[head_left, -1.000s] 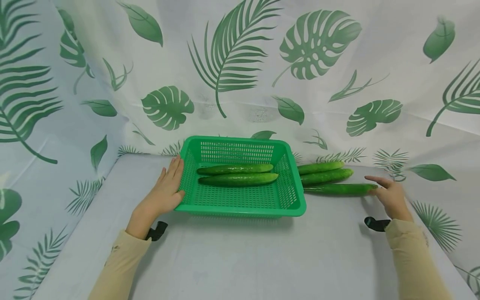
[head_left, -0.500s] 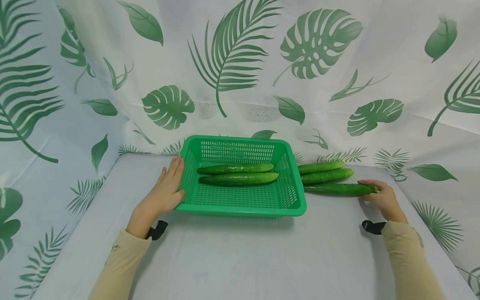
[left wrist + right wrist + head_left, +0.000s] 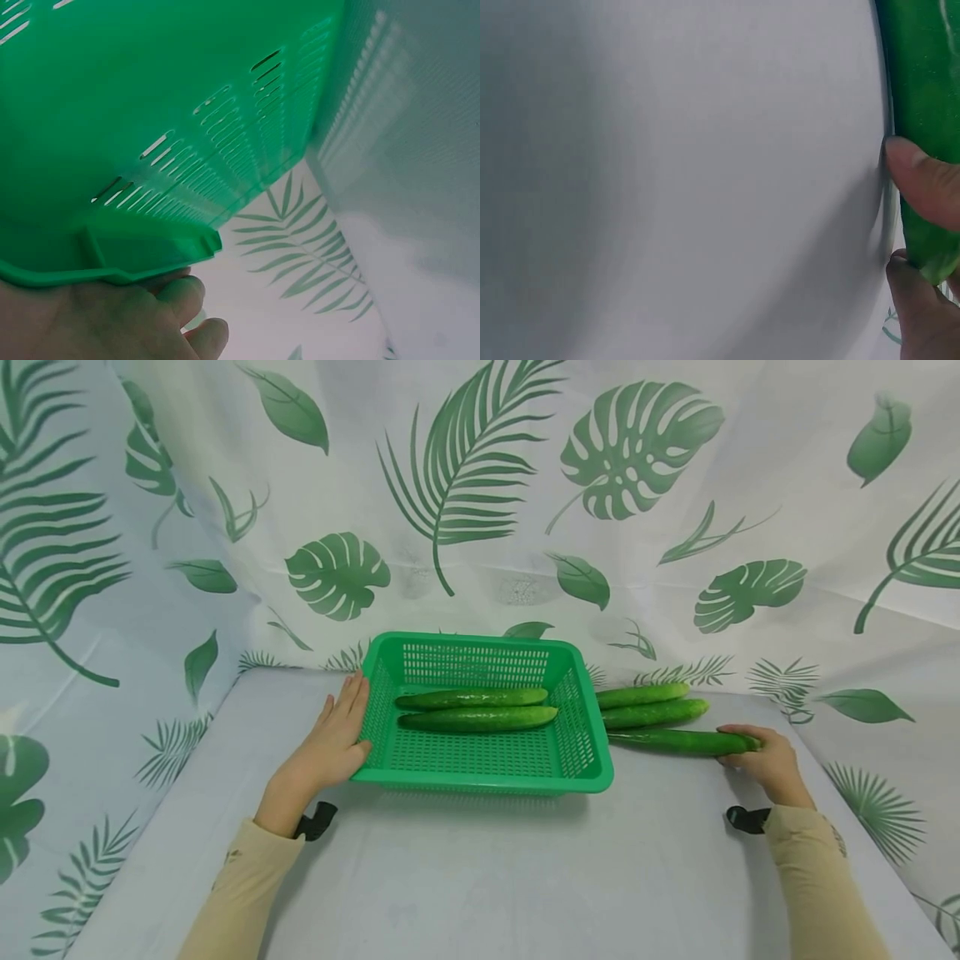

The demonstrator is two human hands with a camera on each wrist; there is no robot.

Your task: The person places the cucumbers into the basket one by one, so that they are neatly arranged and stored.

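Note:
My right hand (image 3: 768, 763) grips the right end of the nearest loose cucumber (image 3: 678, 742); in the right wrist view the thumb (image 3: 924, 184) lies across the cucumber's green skin (image 3: 926, 97). The far end of that cucumber reaches the basket's right side. With fingers extended, my left hand (image 3: 330, 739) rests against the left rim of a green plastic basket (image 3: 480, 782). The left wrist view shows the hand (image 3: 112, 322) right at the rim, beside the slotted wall (image 3: 172, 90). Two cucumbers, a rear one (image 3: 471, 697) and a front one (image 3: 480, 720), lie side by side in the basket.
Two more cucumbers, one farther back (image 3: 643, 695) and one nearer (image 3: 655, 713), lie right of the basket, their left ends hidden by it. A white cloth (image 3: 480, 877) covers the table. Leaf-patterned sheets (image 3: 480, 602) stand behind and at both sides.
My right hand has moved slightly left over the nearest cucumber's end and closed on it. That cucumber has shifted slightly to the right. The left hand and the basket have stayed in place.

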